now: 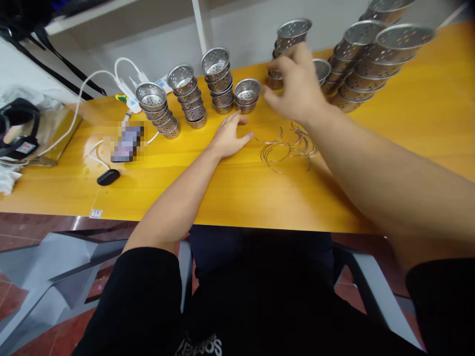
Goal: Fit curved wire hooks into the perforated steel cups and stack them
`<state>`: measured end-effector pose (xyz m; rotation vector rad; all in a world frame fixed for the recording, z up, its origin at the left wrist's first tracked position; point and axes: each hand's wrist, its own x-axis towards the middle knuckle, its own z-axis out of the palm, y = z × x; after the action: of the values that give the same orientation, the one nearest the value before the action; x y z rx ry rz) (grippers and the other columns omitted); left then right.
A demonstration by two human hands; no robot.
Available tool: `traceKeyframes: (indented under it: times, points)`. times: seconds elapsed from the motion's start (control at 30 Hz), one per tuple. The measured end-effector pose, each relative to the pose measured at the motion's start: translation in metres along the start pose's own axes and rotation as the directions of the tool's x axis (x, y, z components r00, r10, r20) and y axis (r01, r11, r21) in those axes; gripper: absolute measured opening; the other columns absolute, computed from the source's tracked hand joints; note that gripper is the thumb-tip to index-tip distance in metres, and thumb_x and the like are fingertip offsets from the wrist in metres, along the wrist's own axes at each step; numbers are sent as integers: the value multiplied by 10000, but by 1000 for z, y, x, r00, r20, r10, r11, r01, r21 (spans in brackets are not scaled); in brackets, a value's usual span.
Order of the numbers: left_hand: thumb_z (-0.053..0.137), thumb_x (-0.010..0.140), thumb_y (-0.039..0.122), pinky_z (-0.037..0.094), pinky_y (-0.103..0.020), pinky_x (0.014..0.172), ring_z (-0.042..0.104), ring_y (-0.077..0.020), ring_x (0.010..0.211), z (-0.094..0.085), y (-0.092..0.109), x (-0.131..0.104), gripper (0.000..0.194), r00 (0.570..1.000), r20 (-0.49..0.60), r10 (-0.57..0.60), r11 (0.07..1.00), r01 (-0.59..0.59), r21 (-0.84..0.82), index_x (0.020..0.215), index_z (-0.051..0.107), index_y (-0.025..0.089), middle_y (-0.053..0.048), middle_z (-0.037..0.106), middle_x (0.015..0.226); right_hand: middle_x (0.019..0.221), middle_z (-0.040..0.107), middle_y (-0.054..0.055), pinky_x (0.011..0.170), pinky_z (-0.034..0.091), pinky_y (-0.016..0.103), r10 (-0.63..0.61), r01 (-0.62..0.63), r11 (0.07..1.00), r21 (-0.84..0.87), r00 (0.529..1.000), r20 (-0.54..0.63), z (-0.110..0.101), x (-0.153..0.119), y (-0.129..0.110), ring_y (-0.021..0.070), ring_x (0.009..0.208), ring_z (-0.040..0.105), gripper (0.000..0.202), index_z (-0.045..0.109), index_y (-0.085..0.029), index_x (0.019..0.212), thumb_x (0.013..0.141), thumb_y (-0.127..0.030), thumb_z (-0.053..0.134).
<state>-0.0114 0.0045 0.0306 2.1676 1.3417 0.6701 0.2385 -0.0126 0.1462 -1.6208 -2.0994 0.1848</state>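
Note:
My left hand [227,137] rests on the table with its fingers spread, just in front of a short stack of perforated metal cups [248,94]. Raised above the table, my right hand [299,86] is slightly blurred, its thumb and fingers apart, and I see nothing held in it. It is in front of a taller cup stack [293,32] and partly hides it. Whether the fingers touch that stack I cannot tell. Another metal cup [322,69] shows beside the hand. Between my forearms lies a loose heap of thin curved wires [285,148].
More cup stacks stand left, one [152,101] near a phone [128,143], and right, where a tall stack [386,64] leans. A white cable [79,99], a power strip [133,104] and a small black object [108,177] lie left. A shelf unit [245,29] stands behind.

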Motion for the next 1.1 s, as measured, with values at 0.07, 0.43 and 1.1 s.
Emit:
traceKeyframes:
  times: [0.07,0.43,1.1]
  points:
    - [966,1030,316,331,-598,1724,521,-384,1998,2,-5,2,614,1000,-11,12,1000,-12,-15,1602,773,204,-240,583,2052,1945,551,269,1557,431,571,49,-56,992,-117,997,-59,-14,-10,11,440,1831,511,607,703,-175,1860,1301,-387,597]
    - [923,1040,316,355,-605,1711,564,-393,1966,-1,4,-1,570,1000,2,14,999,-14,33,1580,771,212,-237,604,2036,1741,710,384,1265,537,583,190,-157,939,-305,978,82,-17,-14,78,519,1525,665,626,841,-56,1696,1315,-395,479]
    - [934,1098,666,490,-575,1628,674,-360,1875,14,11,-2,961,976,-84,199,968,-209,-139,1869,462,341,-152,657,1974,1474,844,154,1408,583,668,-325,286,940,186,916,236,-16,-56,31,463,1522,769,262,866,-371,1348,1193,-516,712]
